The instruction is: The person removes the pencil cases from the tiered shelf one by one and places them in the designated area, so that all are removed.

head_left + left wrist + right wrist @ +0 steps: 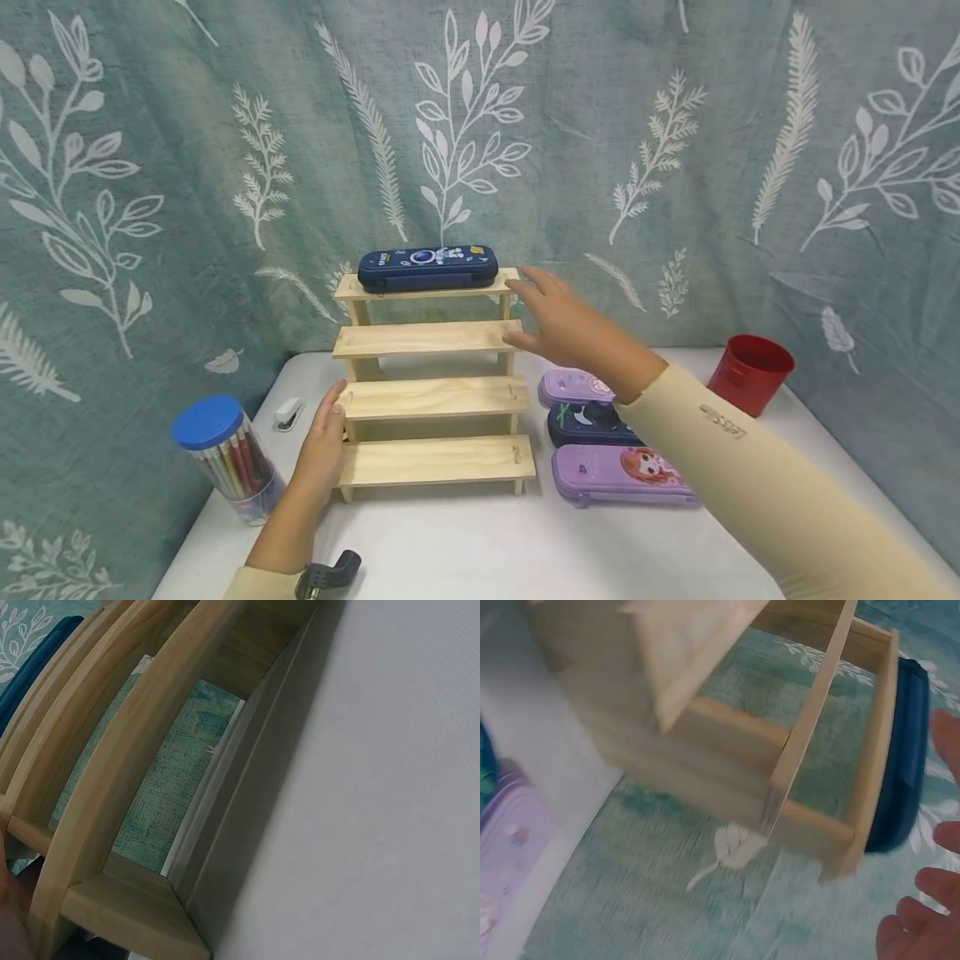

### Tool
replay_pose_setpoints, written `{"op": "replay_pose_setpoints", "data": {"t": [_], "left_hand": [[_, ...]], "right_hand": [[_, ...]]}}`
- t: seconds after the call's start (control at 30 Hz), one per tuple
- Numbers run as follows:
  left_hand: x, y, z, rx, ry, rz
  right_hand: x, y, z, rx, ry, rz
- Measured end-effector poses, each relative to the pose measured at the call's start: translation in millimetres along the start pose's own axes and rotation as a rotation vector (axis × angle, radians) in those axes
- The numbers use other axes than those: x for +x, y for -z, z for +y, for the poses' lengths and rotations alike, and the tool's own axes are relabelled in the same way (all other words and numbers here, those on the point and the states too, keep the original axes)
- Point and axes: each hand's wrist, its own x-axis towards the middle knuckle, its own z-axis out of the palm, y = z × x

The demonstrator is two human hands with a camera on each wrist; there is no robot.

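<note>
A four-step wooden display rack [435, 396] stands on the white table. On its top step lies a dark blue pencil case [429, 271] with an astronaut print. My left hand [318, 450] is at the rack's left side, its fingers fairly straight along the lower steps; the left wrist view shows only a sliver of it against the wood. Beside the upper right end of the rack, my right hand [558, 325] hovers with fingers spread and nothing in it. In the right wrist view its fingers [937, 889] are apart from the blue case.
Right of the rack lie a lilac pencil case [570, 385], a dark navy one [585, 423] and a purple one [622, 475] with a girl print. A red cup [752, 375] stands farther right. At left are a blue-lidded tub of pencils [228, 458] and a small white object [288, 412].
</note>
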Motion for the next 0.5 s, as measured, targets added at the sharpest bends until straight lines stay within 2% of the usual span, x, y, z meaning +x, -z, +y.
{"op": "replay_pose_setpoints", "data": {"t": [0.17, 0.27, 0.37, 0.5], "left_hand": [[1.0, -2.5, -1.2, -0.008, 0.005, -0.003], [1.6, -4.1, 0.1, -0.009, 0.007, 0.009], [2.1, -4.7, 1.9, -0.009, 0.011, 0.019], [-1.1, -2.4, 2.1, 0.006, 0.024, 0.027]], "right_hand": [[47.5, -4.4, -12.5, 0.031, -0.024, -0.004], [72.6, -4.6, -12.9, 0.055, -0.042, 0.027], [91.1, -3.9, -14.0, 0.113, -0.093, 0.024], [108.4, -9.7, -20.5, 0.122, -0.152, 0.002]]}}
